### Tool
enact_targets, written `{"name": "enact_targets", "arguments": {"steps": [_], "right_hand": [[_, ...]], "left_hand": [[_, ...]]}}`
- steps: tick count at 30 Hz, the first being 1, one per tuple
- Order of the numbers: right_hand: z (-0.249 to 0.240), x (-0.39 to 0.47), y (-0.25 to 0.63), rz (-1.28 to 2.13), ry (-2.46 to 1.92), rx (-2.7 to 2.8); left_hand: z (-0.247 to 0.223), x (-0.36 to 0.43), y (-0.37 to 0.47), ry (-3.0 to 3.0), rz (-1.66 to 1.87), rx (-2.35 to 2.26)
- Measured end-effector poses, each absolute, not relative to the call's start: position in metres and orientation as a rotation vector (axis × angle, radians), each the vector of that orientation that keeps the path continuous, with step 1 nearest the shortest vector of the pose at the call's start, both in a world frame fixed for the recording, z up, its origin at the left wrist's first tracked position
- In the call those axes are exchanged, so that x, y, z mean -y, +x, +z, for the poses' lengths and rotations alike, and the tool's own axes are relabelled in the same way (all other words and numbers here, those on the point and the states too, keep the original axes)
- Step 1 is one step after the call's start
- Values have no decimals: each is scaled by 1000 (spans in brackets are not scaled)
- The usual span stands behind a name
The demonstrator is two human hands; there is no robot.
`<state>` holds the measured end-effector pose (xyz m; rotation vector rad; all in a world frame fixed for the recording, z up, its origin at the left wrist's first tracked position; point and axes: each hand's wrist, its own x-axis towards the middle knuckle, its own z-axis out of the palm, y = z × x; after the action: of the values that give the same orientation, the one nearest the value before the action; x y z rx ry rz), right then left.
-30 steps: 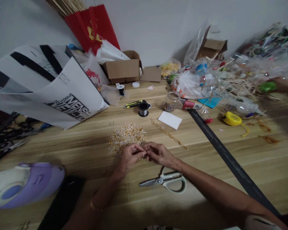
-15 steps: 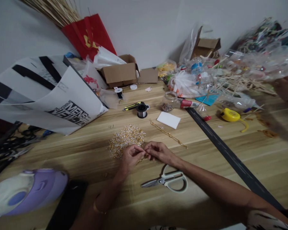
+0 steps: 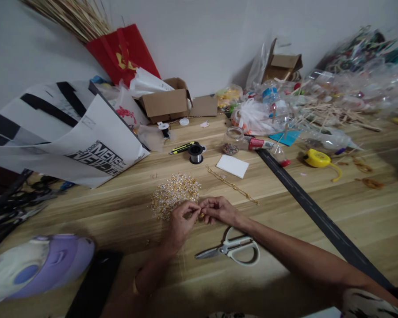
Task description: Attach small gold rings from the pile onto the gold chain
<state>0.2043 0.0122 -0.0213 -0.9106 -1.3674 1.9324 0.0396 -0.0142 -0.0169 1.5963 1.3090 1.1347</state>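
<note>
My left hand (image 3: 182, 221) and my right hand (image 3: 219, 210) meet fingertip to fingertip over the table, both in a pinch. Between them shows a small gold-coloured piece (image 3: 202, 215), perhaps beads or chain; the fingers cover most of it. Just behind my left hand lies a heap of gold and clear beaded pieces (image 3: 176, 194). A gold chain (image 3: 232, 184) stretches across the wood beyond my right hand. Scissors with pale handles (image 3: 230, 249) rest below my right wrist, blades to the left.
Beyond the heap are a wire spool (image 3: 196, 154), a yellow-black cutter (image 3: 184, 148), a white card (image 3: 232, 166) and a jar (image 3: 233, 141). A yellow tape measure (image 3: 317, 159) lies right of a dark strip (image 3: 305, 207). A large white bag (image 3: 96, 145) stands left; plastic bottles crowd the back right.
Another person's hand at the right edge has gone out of view. My hands stay pinched together with slight finger movement; less of the gold piece shows below them.
</note>
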Motion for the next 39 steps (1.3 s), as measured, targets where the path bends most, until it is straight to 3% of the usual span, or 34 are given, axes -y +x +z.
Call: {"name": "enact_targets", "arguments": {"steps": [39], "right_hand": [[-25,-8,203,1760,-909,1447]], "left_hand": [[-19,10,38,1312,1018,-1321]]}}
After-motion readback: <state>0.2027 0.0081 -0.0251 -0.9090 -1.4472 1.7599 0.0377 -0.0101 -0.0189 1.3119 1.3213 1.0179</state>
